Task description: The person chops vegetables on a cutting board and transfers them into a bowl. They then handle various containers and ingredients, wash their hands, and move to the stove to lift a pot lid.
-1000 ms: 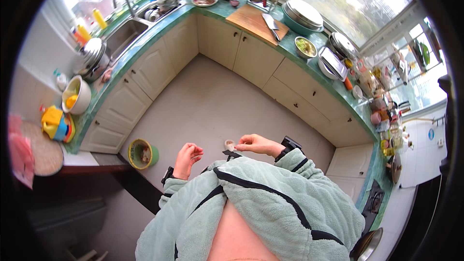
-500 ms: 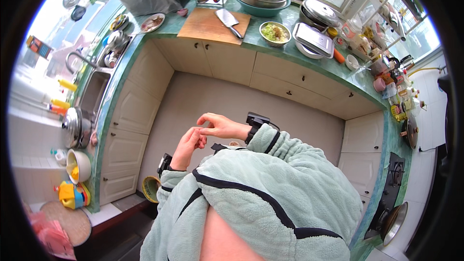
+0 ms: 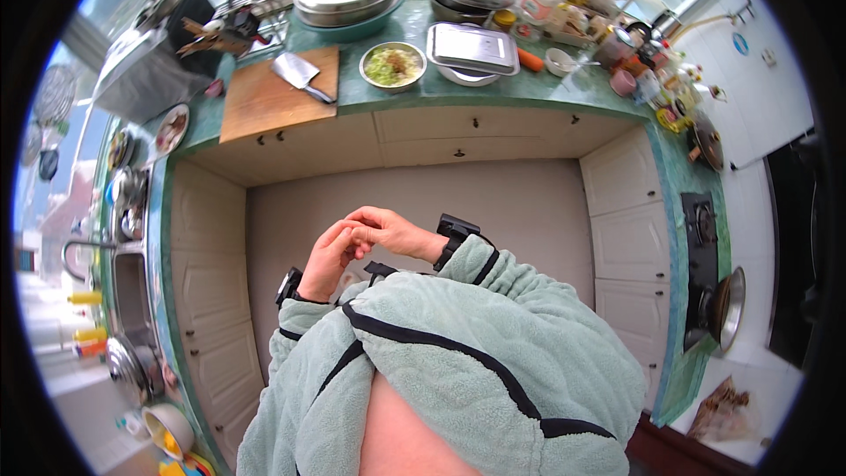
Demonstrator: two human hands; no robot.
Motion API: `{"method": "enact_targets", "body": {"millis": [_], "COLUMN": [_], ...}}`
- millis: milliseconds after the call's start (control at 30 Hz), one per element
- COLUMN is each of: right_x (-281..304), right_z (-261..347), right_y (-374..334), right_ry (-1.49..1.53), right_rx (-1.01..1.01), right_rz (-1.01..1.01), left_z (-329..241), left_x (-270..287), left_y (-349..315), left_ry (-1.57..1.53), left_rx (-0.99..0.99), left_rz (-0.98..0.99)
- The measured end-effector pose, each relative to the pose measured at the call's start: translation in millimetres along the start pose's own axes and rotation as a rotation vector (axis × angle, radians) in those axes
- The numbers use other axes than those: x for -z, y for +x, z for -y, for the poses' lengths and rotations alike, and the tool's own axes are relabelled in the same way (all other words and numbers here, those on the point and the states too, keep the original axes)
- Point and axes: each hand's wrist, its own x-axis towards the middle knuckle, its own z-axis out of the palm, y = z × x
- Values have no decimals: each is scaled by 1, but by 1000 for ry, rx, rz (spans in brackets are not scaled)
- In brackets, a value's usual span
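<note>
Far green counter: wooden cutting board point(image 3: 267, 97) with cleaver point(image 3: 300, 75), bowl of chopped greens point(image 3: 392, 65), metal tray point(image 3: 472, 47). Sink point(image 3: 132, 286) left, stove point(image 3: 705, 251) right.

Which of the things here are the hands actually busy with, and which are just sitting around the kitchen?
In hand:
- left hand and right hand, fingers touching each other in front of the chest; whether anything is held between them cannot be told

Lying about:
- cleaver on the wooden cutting board
- bowl of chopped greens
- metal tray
- carrot
- wok
</note>
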Motion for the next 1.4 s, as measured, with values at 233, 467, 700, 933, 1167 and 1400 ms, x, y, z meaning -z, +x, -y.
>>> {"method": "enact_targets", "body": {"millis": [233,467,700,933,1167,1400], "right_x": [23,1,-6,15,75,167], "right_z": [11,16,22,27,33,68], "right_y": [12,80,137,151,150,118], "right_ry": [56,6,-16,-57,121,232], "right_rx": [22,40,-14,-50,-48,84], "right_rz": [-340,-436,-488,-610,-839,-918], "left_z": [-31,-73,-98,-97,-84,-92], "left_x": [6,73,157,265,284,216], "left_y": [56,102,128,134,149,224], "left_ry": [114,204,8,93,-56,-106], "left_rx": [8,49,50,71,191,141], "left_rz": [190,301,151,-233,-254,-100]}}
